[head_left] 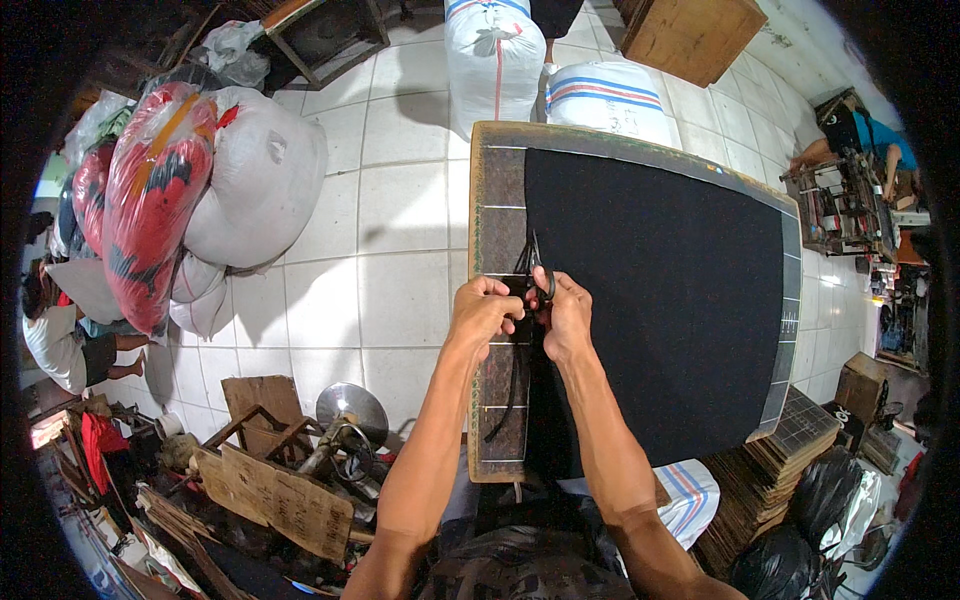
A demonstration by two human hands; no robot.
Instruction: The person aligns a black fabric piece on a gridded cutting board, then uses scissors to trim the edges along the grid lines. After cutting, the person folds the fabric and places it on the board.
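Note:
A wide black cloth lies over a dark board marked with white lines. By the board's left edge, my right hand is closed around a small pair of scissors, their blades pointing away from me. My left hand is closed just left of it, fingers pinched on a thin black strip that trails down over the board's left margin. More dark strands show beside the scissor blades along the cloth's left edge. Where the strip passes between both hands is partly hidden by my fingers.
Large stuffed sacks and a clear bag of red cloth stand at left. White striped sacks sit beyond the board. A stack of boards lies at lower right, a fan at lower left. Other people sit at both sides.

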